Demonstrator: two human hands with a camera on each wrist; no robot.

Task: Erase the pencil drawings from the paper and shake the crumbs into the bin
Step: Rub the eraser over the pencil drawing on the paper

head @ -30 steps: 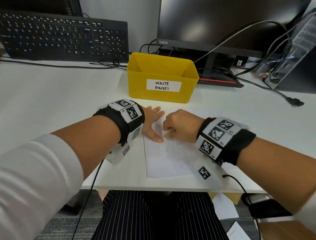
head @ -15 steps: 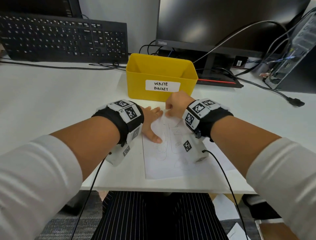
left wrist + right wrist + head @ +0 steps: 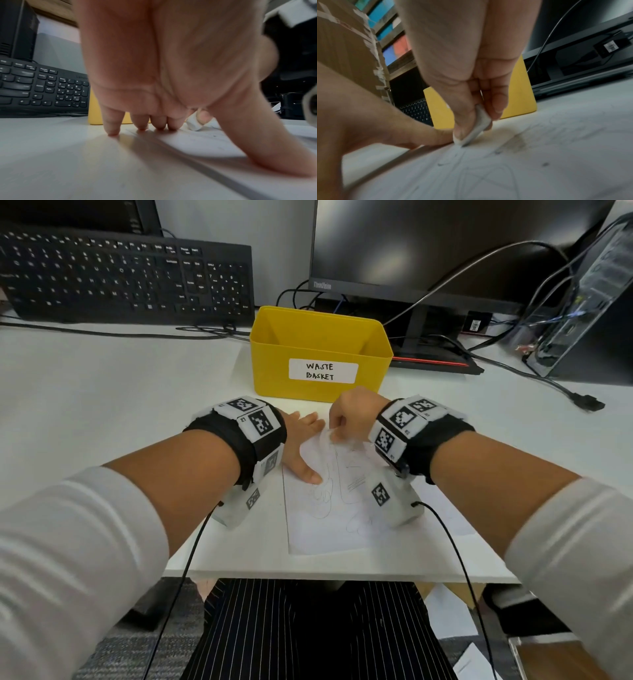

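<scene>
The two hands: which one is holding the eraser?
The right hand: it pinches the white eraser against the paper near the yellow bin. The left hand holds nothing; it presses flat on the paper's edge.

Yellow bin (image 3: pixel 320 361), white label; white eraser (image 3: pixel 478 128); white paper (image 3: pixel 329 518), grey pencil lines; black keyboard (image 3: pixel 126 278).

This is an office workstation. A white flat-topped desk (image 3: pixel 102 392) carries a black full-size computer keyboard (image 3: pixel 123 278) propped at the back left, a black flat-screen monitor (image 3: pixel 445 244) on a stand at the back right, and a black desktop computer tower (image 3: pixel 596 313) at the far right with black cables (image 3: pixel 534 378) trailing from it across the desk. A yellow plastic box labelled "WASTE BASKET" (image 3: pixel 320 356) stands in front of the monitor. Grey carpet tiles (image 3: pixel 137 655) cover the floor below.
</scene>
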